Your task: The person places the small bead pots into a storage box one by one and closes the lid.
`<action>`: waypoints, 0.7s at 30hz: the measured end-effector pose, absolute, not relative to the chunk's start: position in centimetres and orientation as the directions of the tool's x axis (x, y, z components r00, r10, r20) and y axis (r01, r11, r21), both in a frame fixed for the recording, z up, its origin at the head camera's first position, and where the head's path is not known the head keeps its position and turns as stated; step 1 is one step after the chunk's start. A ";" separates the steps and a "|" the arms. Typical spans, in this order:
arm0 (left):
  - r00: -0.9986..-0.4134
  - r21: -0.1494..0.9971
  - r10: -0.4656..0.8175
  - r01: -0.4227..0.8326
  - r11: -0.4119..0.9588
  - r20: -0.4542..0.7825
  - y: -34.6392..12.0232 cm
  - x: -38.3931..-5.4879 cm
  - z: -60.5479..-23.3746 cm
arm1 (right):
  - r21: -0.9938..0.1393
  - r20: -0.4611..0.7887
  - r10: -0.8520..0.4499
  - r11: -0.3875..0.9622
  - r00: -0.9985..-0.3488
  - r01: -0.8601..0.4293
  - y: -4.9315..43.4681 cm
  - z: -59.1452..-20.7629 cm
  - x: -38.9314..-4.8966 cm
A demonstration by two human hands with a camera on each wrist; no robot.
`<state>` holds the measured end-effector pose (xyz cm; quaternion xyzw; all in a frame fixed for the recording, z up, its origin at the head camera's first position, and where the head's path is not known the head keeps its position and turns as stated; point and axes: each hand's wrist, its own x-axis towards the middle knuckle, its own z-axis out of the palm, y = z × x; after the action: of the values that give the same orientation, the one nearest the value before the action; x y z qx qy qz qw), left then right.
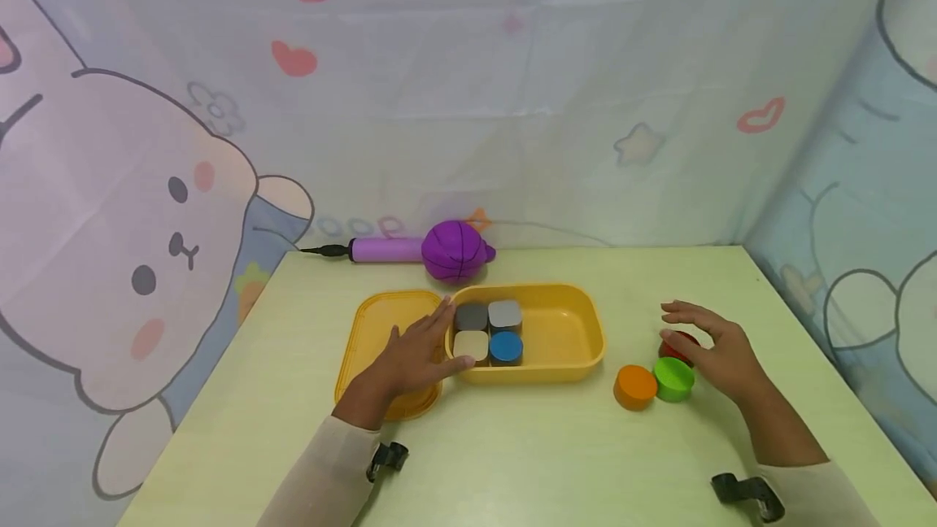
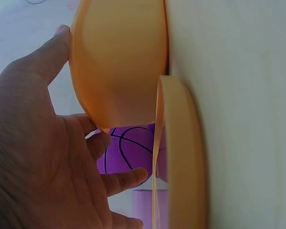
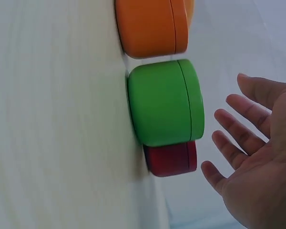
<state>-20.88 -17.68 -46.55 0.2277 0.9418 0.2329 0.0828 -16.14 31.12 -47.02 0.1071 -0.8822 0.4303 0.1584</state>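
Observation:
A yellow tray (image 1: 564, 332) stands mid-table, with a dark grey, a light grey, a cream and a blue tin (image 1: 506, 348) packed in its left half. My left hand (image 1: 413, 356) rests at the tray's left end, fingers spread along its rim; the left wrist view shows thumb and fingertips at the edge of the wall. Over on the right, my right hand (image 1: 721, 352) hovers above a dark red tin (image 1: 679, 346), partly hidden by it, and a green tin (image 3: 162, 102). An orange tin (image 1: 635, 387) sits beside the green one. Nothing is held in the right hand.
A yellow lid (image 1: 369, 340) lies left of the tray, partly under my left hand. Behind the tray are a purple ball (image 1: 454, 250) and a purple pump (image 1: 386, 250). A printed cloth (image 1: 556, 104) hangs along the table's back edge.

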 end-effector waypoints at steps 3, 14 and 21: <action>-0.884 0.478 0.464 0.386 0.789 -0.053 -17.8 -20.7 -46.6 | -0.747 0.396 -0.060 0.560 -0.916 -0.360 31.9 -47.9 -16.3; -0.883 0.473 0.469 0.400 0.785 -0.030 -17.8 -20.8 -46.6 | -0.924 0.280 -0.128 0.234 -0.951 -0.303 34.9 -50.5 -17.0; -0.883 0.483 0.467 0.391 0.784 -0.043 -17.7 -20.8 -46.6 | -0.956 0.226 -0.205 0.138 -0.952 -0.257 36.0 -51.1 -16.8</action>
<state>-20.77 -17.68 -46.60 0.2278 0.9410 0.2370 0.0803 -16.83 35.95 -51.12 0.1533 -0.7541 0.6383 0.0203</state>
